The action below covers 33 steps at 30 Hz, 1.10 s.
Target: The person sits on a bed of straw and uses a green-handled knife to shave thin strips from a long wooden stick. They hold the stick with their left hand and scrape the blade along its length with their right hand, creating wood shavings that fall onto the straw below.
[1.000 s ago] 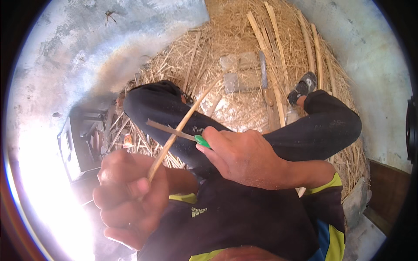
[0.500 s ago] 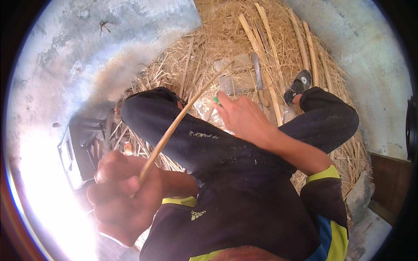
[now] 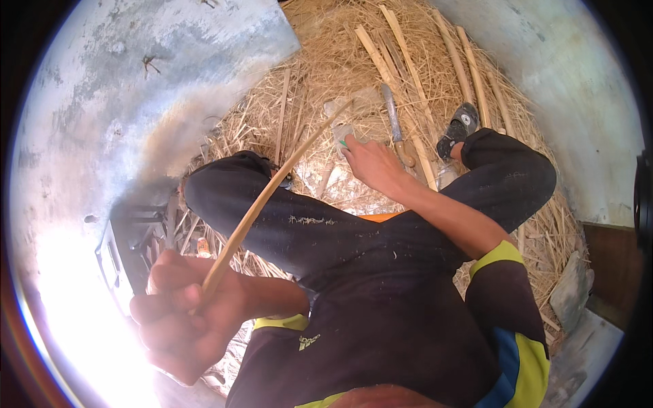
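My left hand [image 3: 187, 316] is closed around the thick near end of a long, pale bamboo strip [image 3: 262, 195]. The strip slants up and away to the right, narrowing toward its far tip. Farther off, my right hand [image 3: 374, 163] is closed with fingers bent, close to the far part of the strip but apart from it. A small green bit shows at its fingertips; what it belongs to is mostly hidden. Just beyond that hand, a knife [image 3: 392, 112] with a wooden handle lies on the shavings.
Heaps of thin shavings [image 3: 326, 54] cover the floor between pale walls. Several long bamboo strips [image 3: 406, 54] lie beyond my sandalled foot [image 3: 457, 126]. A dark frame-like object [image 3: 139, 221] stands at the left by a bright glare. A stone slab [image 3: 573, 289] leans at the right.
My right hand has moved a little farther from my body, along the strip. My left hand keeps its grip, and the view has shifted slightly.
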{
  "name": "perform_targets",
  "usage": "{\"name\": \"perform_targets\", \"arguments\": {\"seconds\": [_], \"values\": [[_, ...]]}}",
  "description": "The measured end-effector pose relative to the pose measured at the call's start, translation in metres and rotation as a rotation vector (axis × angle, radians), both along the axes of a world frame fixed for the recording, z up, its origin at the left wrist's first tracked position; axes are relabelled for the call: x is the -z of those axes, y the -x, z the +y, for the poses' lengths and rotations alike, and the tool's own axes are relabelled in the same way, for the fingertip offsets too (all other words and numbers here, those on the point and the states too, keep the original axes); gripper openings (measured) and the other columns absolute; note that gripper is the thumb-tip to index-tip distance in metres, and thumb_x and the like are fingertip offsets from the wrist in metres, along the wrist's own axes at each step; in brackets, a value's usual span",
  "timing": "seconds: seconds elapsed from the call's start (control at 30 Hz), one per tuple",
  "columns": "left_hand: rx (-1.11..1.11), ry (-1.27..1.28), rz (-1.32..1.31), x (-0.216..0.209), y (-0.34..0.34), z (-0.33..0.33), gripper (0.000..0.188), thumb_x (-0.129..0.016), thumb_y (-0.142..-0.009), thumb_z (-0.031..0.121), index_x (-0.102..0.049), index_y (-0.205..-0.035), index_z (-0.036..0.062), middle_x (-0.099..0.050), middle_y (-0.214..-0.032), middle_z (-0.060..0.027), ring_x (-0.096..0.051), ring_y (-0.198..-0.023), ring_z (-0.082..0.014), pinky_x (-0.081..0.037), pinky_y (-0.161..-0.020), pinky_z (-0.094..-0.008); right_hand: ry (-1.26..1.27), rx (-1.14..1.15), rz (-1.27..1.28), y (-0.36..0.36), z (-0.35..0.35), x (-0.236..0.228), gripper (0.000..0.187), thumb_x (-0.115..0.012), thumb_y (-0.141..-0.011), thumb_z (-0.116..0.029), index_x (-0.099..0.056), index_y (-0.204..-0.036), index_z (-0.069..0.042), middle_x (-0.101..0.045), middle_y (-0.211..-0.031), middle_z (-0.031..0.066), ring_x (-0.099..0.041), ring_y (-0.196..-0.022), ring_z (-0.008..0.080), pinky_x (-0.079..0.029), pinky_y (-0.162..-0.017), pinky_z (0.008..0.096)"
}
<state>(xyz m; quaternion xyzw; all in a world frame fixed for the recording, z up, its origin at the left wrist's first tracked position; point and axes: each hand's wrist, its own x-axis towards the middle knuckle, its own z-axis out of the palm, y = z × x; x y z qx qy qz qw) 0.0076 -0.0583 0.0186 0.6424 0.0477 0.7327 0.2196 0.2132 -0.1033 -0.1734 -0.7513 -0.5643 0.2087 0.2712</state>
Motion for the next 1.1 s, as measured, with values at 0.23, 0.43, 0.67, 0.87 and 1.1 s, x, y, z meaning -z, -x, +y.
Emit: {"name": "perform_targets", "arguments": {"seconds": [0.23, 0.43, 0.67, 0.87, 1.1], "values": [[-0.366, 0.024, -0.183, 0.008, -0.001, 0.003, 0.034, -0.038, -0.088, 0.020, -0.043, -0.056, 0.0098, -0.034, -0.049, -0.0003, -0.036, -0.050, -0.0102, -0.027, -0.036, -0.0205, -0.223, 0.002, -0.135, 0.015, 0.013, 0.022, 0.026, -0.048, -0.095, -0.025, -0.048, -0.097, 0.001, -0.053, -0.051, 0.0191, -0.054, -0.047, 0.0411, -0.045, -0.047, 0.0484], [-0.295, 0.078, -0.213, 0.002, -0.001, 0.003, 0.033, -0.037, -0.088, 0.020, -0.047, -0.060, 0.0056, -0.037, -0.051, -0.0019, -0.035, -0.048, -0.0108, -0.030, -0.036, -0.0194, -0.186, -0.039, -0.169, 0.016, 0.023, 0.013, 0.022, -0.047, -0.094, -0.024, -0.044, -0.098, -0.002, -0.056, -0.055, 0.0156, -0.059, -0.052, 0.0356, -0.047, -0.044, 0.0434], [-0.739, 0.133, -0.183, -0.007, -0.014, 0.018, 0.044, -0.035, -0.090, 0.034, -0.038, -0.052, 0.0108, -0.026, -0.052, 0.0013, -0.032, -0.045, -0.0113, -0.025, -0.042, -0.0215, -0.141, -0.095, -0.268, 0.022, 0.036, 0.014, 0.018, -0.048, -0.092, -0.017, -0.046, -0.101, -0.001, -0.058, -0.060, 0.0142, -0.060, -0.055, 0.0363, -0.049, -0.050, 0.0451], [-0.326, 0.258, -0.300, -0.004, -0.013, 0.012, 0.049, -0.036, -0.090, 0.035, -0.034, -0.048, 0.0112, -0.027, -0.054, 0.0009, -0.030, -0.043, -0.0114, -0.022, -0.043, -0.0224, 0.109, 0.178, -0.283, -0.077, 0.004, 0.124, 0.026, -0.044, -0.093, -0.019, -0.049, -0.109, 0.002, -0.062, -0.072, 0.0224, -0.063, -0.070, 0.0389, -0.050, -0.061, 0.0473], [-0.488, 0.272, -0.310, -0.007, -0.021, 0.008, 0.050, -0.035, -0.092, 0.035, -0.035, -0.049, 0.0102, -0.026, -0.054, 0.0007, -0.030, -0.045, -0.0116, -0.023, -0.041, -0.0234, 0.010, 0.038, 0.064, 0.020, 0.015, -0.005, 0.029, -0.041, -0.096, -0.027, -0.045, -0.107, -0.001, -0.058, -0.061, 0.0222, -0.060, -0.061, 0.0416, -0.047, -0.057, 0.0500]]}}
